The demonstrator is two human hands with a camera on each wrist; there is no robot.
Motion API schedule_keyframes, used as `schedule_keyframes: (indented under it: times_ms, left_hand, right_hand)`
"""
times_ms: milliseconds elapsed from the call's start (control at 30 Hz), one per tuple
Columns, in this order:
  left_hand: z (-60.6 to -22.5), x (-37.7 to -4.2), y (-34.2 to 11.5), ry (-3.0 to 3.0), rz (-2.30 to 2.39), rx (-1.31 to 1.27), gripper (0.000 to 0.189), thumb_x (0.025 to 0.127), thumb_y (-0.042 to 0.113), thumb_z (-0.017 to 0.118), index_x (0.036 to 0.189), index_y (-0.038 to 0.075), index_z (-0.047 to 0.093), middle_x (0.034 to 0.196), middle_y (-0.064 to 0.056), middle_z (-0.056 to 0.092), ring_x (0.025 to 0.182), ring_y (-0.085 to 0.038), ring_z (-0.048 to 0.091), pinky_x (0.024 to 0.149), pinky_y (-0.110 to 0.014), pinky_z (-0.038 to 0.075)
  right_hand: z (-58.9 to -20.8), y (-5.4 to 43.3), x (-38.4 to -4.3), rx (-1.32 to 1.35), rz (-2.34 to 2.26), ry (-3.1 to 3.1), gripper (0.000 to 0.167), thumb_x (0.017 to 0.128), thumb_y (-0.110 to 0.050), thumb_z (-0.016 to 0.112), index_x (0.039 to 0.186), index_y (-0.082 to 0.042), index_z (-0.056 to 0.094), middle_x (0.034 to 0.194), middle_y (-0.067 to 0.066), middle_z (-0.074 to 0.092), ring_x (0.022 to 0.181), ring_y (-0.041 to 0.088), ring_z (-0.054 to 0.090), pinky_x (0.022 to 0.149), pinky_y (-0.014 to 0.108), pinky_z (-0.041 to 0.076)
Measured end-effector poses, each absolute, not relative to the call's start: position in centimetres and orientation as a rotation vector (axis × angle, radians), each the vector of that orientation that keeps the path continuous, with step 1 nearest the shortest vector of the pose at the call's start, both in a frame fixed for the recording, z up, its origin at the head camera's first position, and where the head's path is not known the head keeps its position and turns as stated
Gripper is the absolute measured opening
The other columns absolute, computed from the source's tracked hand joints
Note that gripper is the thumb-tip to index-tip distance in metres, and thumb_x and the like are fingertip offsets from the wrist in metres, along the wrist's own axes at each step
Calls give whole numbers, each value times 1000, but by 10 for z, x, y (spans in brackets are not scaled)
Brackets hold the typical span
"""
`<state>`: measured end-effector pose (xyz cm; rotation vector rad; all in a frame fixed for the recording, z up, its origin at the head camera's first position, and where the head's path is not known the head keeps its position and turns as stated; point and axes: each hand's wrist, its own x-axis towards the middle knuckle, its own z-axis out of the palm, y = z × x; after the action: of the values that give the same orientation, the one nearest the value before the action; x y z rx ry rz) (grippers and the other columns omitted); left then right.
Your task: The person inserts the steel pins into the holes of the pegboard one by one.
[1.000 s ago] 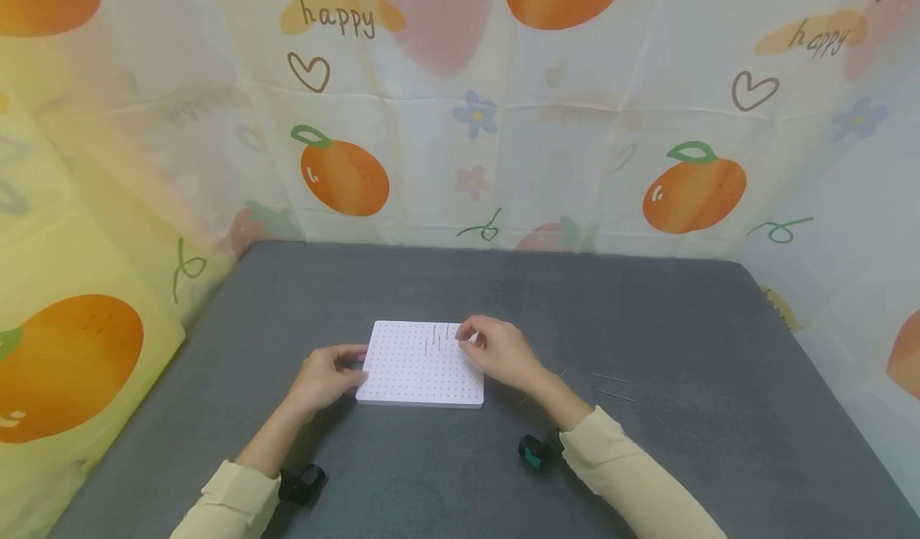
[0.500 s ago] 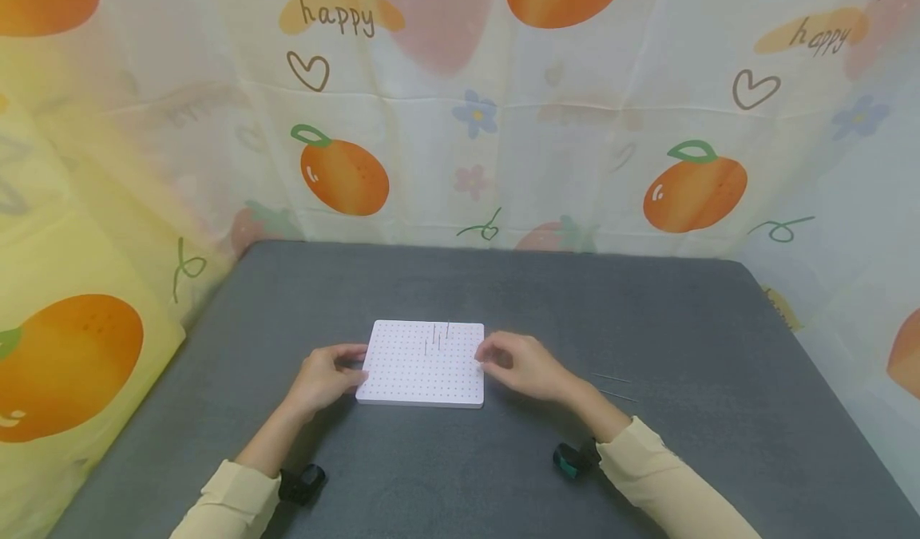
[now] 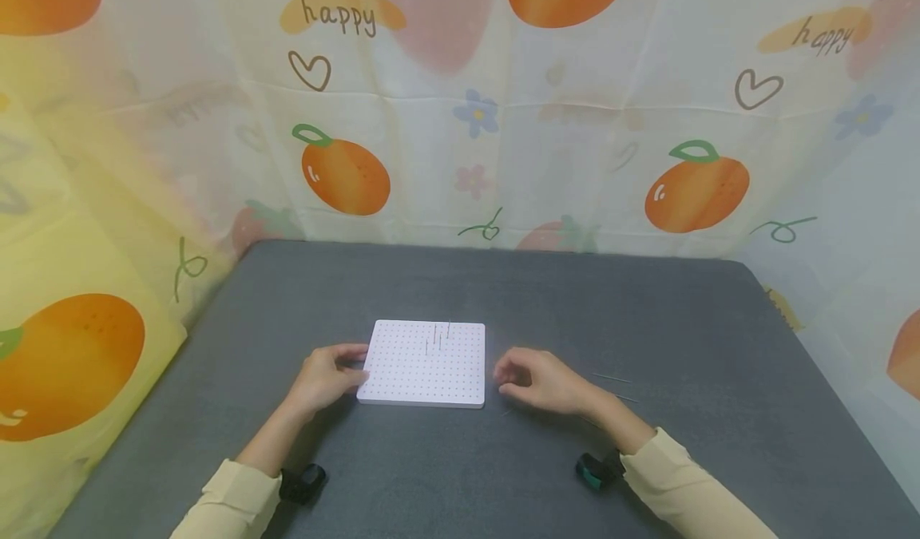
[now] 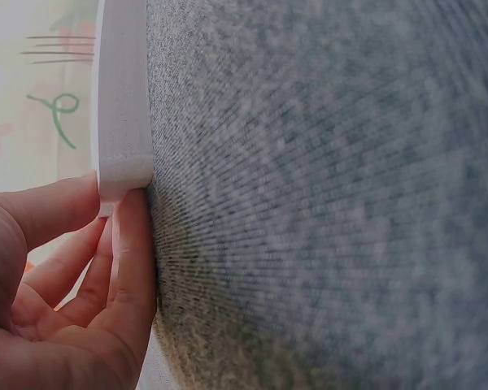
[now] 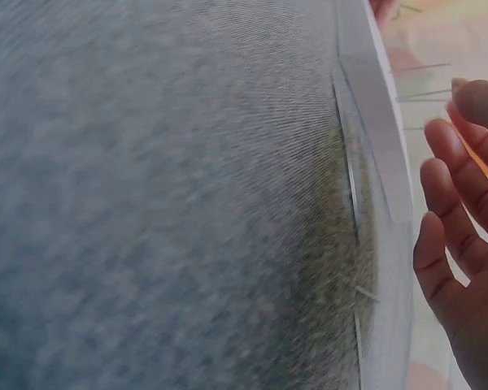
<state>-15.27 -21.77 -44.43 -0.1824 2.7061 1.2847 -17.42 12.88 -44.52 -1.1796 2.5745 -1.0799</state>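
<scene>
A white board with a grid of small holes (image 3: 410, 375) lies flat on the dark table. Several thin needle-like pins (image 3: 434, 335) stand upright in its far part. At the board's left edge my left hand (image 3: 323, 379) grips it; in the left wrist view the thumb lies on the upper face and the fingers are against its side. My right hand (image 3: 542, 379) hovers just right of the board, apart from it. Its fingers (image 5: 443, 203) are loosely bent and hold nothing in the right wrist view.
Loose thin pins (image 3: 611, 378) lie on the grey table (image 3: 647, 315) to the right, some partly behind the right forearm. Another pin (image 5: 351, 187) lies near the board in the right wrist view. A fruit-print curtain (image 3: 431, 124) hangs behind the table.
My right hand has moved off the pins on the board, rightward and toward me. The left hand and the board have stayed in place.
</scene>
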Motion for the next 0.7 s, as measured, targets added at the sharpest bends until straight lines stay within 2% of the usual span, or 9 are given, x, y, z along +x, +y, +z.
schedule_keyframes:
  times_ms: [700]
  left_hand:
    - [-446, -153, -217, 2708, 1274, -194, 45, 80, 8, 67, 124, 2, 55, 117, -19, 60, 83, -18, 65, 66, -33, 53]
  right_hand:
    - [-456, 142, -167, -1273, -803, 2652, 12, 80, -15, 69, 86, -18, 59, 82, -10, 56, 80, 5, 52, 73, 23, 43]
